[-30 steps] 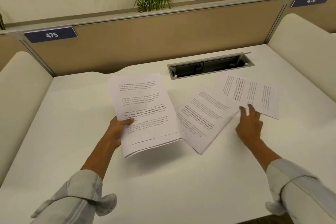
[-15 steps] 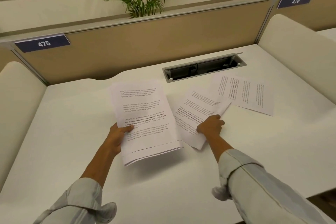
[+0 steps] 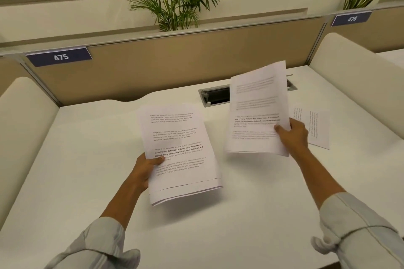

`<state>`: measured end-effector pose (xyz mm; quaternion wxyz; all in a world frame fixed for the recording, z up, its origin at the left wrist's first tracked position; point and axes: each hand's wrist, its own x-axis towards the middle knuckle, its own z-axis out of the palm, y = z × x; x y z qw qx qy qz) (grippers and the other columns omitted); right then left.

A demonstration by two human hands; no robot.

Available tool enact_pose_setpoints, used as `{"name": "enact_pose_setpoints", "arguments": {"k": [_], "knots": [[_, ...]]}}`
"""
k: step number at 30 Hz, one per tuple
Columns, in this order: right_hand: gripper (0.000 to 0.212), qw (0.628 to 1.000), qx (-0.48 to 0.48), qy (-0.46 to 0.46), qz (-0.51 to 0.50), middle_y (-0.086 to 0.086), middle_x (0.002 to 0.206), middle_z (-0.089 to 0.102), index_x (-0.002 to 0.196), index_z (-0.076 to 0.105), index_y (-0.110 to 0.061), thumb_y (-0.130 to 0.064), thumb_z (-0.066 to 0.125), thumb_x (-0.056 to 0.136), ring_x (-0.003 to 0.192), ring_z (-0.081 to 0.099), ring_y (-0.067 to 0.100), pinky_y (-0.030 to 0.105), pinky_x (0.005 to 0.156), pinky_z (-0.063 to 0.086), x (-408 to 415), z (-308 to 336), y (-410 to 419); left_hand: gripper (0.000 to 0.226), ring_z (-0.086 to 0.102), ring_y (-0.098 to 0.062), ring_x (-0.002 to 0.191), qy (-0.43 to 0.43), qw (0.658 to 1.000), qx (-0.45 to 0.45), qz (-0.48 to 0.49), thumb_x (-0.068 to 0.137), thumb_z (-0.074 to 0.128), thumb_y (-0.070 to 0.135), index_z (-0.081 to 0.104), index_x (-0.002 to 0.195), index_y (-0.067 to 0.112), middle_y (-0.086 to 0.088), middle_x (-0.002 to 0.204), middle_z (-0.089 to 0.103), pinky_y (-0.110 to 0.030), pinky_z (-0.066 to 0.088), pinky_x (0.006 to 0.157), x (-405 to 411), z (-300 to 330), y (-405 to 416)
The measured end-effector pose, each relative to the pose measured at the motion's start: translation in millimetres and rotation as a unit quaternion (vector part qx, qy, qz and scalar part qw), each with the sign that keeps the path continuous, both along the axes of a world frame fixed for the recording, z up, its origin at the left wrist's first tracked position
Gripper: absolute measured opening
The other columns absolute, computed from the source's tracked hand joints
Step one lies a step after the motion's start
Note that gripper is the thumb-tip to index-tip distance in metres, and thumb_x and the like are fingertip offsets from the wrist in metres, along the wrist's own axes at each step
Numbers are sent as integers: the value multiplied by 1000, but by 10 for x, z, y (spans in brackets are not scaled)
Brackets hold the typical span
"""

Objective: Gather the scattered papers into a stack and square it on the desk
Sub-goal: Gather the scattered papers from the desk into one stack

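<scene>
Matt white paper sheets (image 3: 179, 150); smooth white desk (image 3: 87, 159); grey metal cable tray (image 3: 215, 96); light cloth sleeves (image 3: 360, 229).

Warm, even light falls from overhead and leaves the white desk (image 3: 65, 159) bright without harsh glare. A soft, diffuse shadow lies on the desk under the stack of papers (image 3: 179, 150) in the left hand (image 3: 144, 168), and a fainter 1 under the sheets (image 3: 258, 111) in the right hand (image 3: 293, 135). Those sheets are smeared by motion blur, their text unreadable, while the stack's print stays fairly sharp. Wide-angle distortion bows the partition (image 3: 175, 65) and stretches the sleeves at the bottom corners. The window strip at the top is dark.
</scene>
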<state>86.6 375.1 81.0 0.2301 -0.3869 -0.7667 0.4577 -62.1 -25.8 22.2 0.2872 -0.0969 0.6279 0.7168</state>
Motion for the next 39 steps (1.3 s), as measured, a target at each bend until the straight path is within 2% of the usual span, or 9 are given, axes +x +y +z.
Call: {"name": "enact_pose_setpoints", "arguments": {"k": [4, 10, 15, 19, 23, 27, 33, 37, 39], "knots": [[33, 984, -111, 98, 101, 10, 117, 72, 120, 66, -9, -15, 71, 88, 101, 70, 31, 43, 88, 57, -20, 402, 136, 41, 71, -41, 98, 5, 1000, 18, 0, 83, 66, -9, 62, 122, 5, -19, 116, 72, -51, 61, 73, -22, 67, 98], [22, 951, -223, 94, 192, 10, 112, 74, 104, 70, -13, -7, 73, 84, 91, 75, 25, 32, 70, 61, -222, 326, -400, 37, 74, -36, 94, 23, 997, 60, -32, 87, 67, -1, 62, 123, 6, -15, 107, 77, -46, 62, 69, 55, 209, 316], [37, 930, -280, 30, 236, 13, 125, 66, 127, 56, -4, -13, 65, 92, 108, 67, 32, 42, 84, 58, -275, -71, -897, 46, 69, -35, 109, 71, 993, 72, -56, 95, 55, 45, 62, 128, 14, -15, 124, 70, -52, 57, 90, 98, 265, 398], [37, 909, -303, 34, 286, 13, 125, 68, 129, 56, -2, -7, 64, 92, 110, 68, 31, 48, 95, 55, -226, -249, -1111, 76, 67, -33, 114, 50, 991, 71, -97, 75, 52, 76, 62, 129, 24, -8, 127, 70, -56, 53, 95, 145, 239, 384], [37, 924, -274, 54, 262, 14, 125, 67, 127, 57, -3, -4, 65, 91, 111, 66, 32, 51, 97, 53, -251, -326, -1143, 64, 69, -36, 110, 39, 991, 64, -107, 75, 81, 37, 59, 130, 14, -14, 126, 69, -53, 58, 87, 189, 170, 383], [35, 925, -269, 43, 264, 12, 124, 68, 125, 58, -7, -9, 67, 91, 106, 69, 27, 43, 89, 58, -251, -361, -1039, 45, 70, -40, 105, 26, 991, 65, -117, 85, 69, -3, 59, 127, 7, -16, 118, 73, -51, 60, 80, 207, 150, 453], [35, 927, -335, 29, 164, 6, 121, 66, 118, 61, -15, -36, 68, 90, 102, 69, 25, 34, 75, 58, -315, -404, -662, 42, 73, -39, 95, 7, 994, 75, -75, 84, 60, -14, 62, 119, 9, -15, 107, 77, -48, 62, 71, 179, 157, 632], [51, 991, -92, -87, 45, 16, 133, 56, 123, 60, -7, -36, 75, 84, 119, 58, 33, 43, 102, 48, -280, -534, -97, 40, 74, -38, 91, 9, 995, 71, -64, 83, 62, -14, 64, 115, 11, -14, 104, 78, -46, 62, 66, 122, 130, 656], [57, 985, 31, -166, 22, 22, 141, 47, 125, 58, -2, -33, 77, 81, 129, 48, 39, 45, 107, 39, -248, -623, 186, 40, 74, -39, 92, 10, 996, 66, -59, 82, 64, -12, 64, 115, 12, -14, 104, 78, -48, 62, 67, 91, 100, 659]]}}
